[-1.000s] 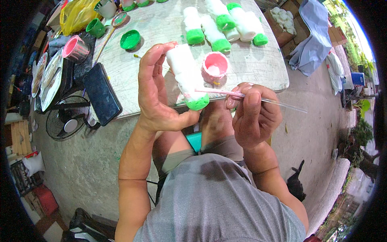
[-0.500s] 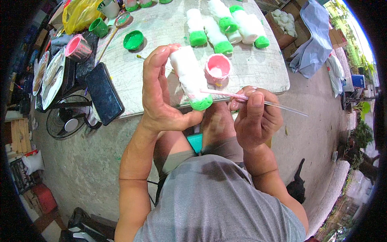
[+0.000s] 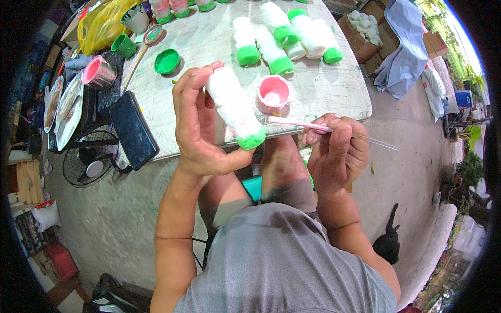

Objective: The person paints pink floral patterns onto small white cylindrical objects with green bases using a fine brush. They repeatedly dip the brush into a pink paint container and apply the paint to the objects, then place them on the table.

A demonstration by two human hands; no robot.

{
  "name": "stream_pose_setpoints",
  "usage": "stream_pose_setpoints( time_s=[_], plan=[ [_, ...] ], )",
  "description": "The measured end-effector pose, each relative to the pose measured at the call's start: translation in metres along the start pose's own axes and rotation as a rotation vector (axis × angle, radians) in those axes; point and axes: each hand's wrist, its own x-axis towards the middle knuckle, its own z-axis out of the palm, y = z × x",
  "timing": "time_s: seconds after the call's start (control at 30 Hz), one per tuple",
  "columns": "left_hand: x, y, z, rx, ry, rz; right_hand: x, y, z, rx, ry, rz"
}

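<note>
Left grip [image 3: 195,141] on lumpy cylinder [image 3: 232,104]

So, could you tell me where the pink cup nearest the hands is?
In the head view, the pink cup stands on the table, right of the white roll in the left hand.

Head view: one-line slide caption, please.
Left hand holds a white, green-ended cylinder near a pink cup; right hand holds a slim pink-and-clear tool.

White-and-green cylinder [image 3: 231,104], pink stick [image 3: 298,122], grey shirt [image 3: 284,255]
</note>
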Motion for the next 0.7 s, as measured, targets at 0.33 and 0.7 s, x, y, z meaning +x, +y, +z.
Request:
stream_pose_setpoints(
  time_s=[0.33,0.7],
  plan=[
    [-0.004,0.006,-0.003,-0.187,0.053,-0.211,-0.002,0.001,0.014,0.216,0.015,0.234],
    [-0.004,0.001,-0.003,-0.173,0.041,-0.117,0.002,-0.001,0.018,0.050,0.050,0.255]
  ],
)
